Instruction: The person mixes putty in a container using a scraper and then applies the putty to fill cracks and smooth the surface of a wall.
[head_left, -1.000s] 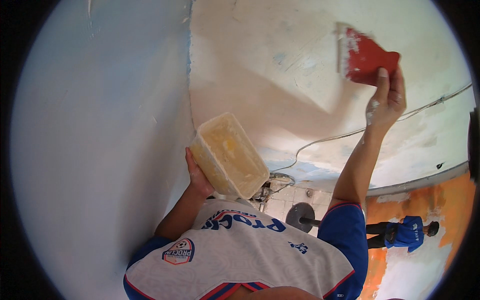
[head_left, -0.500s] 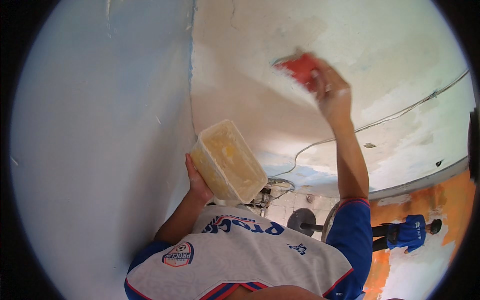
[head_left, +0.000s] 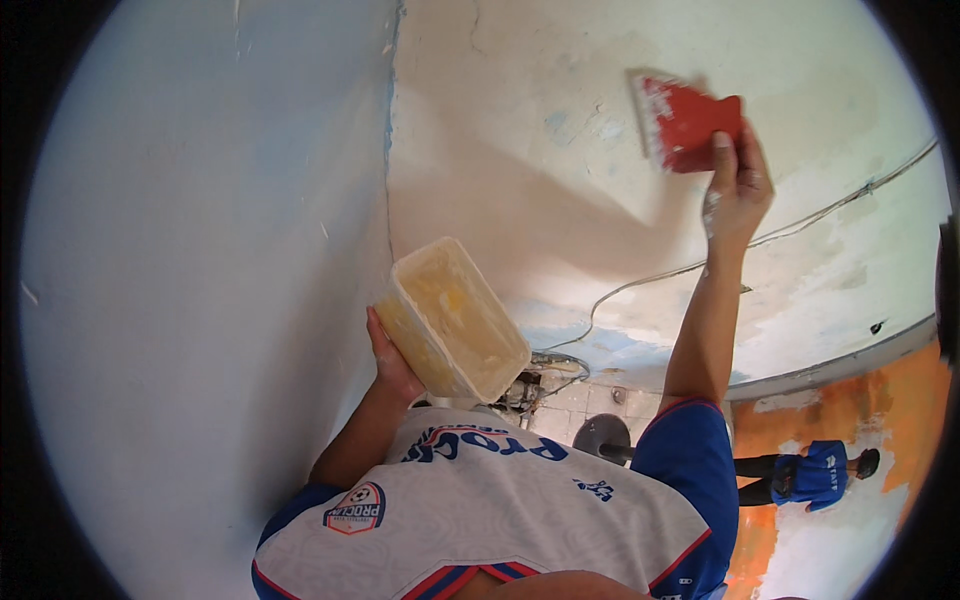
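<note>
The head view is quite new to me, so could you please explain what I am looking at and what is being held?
There is no machine here: a person works with two bare hands. The picture comes from the left of two wide fisheye cameras worn on the head, looking down, so straight edges bend near the rim and the person's own shirt fills the bottom.

The left hand holds a rectangular open container, tilted, with residue inside. The right hand is raised and holds a red scraper with whitish smears; whether it touches the cream wall is hard to tell. A cable runs across that wall, and a bluish wall stands at left. Another person appears at lower right.
</note>
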